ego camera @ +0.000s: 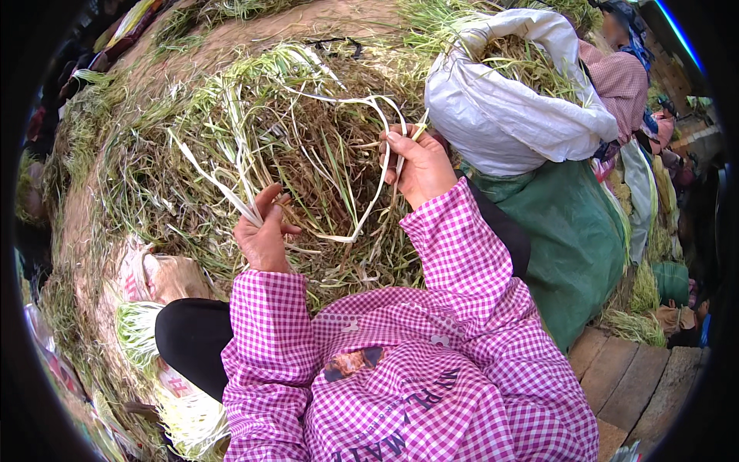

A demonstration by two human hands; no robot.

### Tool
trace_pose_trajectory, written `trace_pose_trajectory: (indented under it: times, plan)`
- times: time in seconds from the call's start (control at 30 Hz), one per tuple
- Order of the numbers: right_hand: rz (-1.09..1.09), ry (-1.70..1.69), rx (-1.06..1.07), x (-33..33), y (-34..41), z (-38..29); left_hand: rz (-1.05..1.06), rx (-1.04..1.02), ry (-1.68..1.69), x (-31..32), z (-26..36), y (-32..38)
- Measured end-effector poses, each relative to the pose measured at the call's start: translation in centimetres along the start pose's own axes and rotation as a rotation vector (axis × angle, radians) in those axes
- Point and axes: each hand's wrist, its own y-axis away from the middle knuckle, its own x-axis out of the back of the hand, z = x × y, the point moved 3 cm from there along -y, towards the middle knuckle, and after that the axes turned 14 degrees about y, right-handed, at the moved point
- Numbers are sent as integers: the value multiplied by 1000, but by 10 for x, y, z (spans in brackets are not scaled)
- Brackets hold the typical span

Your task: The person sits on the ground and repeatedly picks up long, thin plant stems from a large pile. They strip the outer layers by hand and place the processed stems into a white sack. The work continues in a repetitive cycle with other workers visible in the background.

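Pale long-stemmed leaves (231, 196), perhaps garlic chives, lie in my left hand (265, 231), their white ends pinched between thumb and fingers and their tips pointing up and left. My right hand (418, 161) grips a few long pale stems (372, 202) between thumb and fingers; they arch left at the top and hang down in a bent loop between my hands. Below both hands spreads a heap of green and brown plant scraps (323, 138). Whether the fingers of the left hand touch the heap cannot be told.
A white woven sack (491, 115) full of plant scraps stands at right, against a green sack (566, 231). Bundles of pale leaves (138, 332) lie by my left knee. A person in a checked top (615, 81) is at upper right. Wooden planks (629, 381) lie at lower right.
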Motion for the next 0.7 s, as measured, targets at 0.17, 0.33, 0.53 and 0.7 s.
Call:
trace_pose_trajectory:
  times: [0.17,0.33,0.53,0.7]
  plan:
    - [-105,-26,-148,-51,7,12,-481,247,192,-36,-12,38]
    - [-228,55,-134,-66,-2,9,-466,371,151,-33,-36,47]
    - [-224,693,45,-53,14,14,-297,367,147,-33,-19,44]
    - [-133,559,-69,-36,45,44,-286,325,165,-35,-20,42]
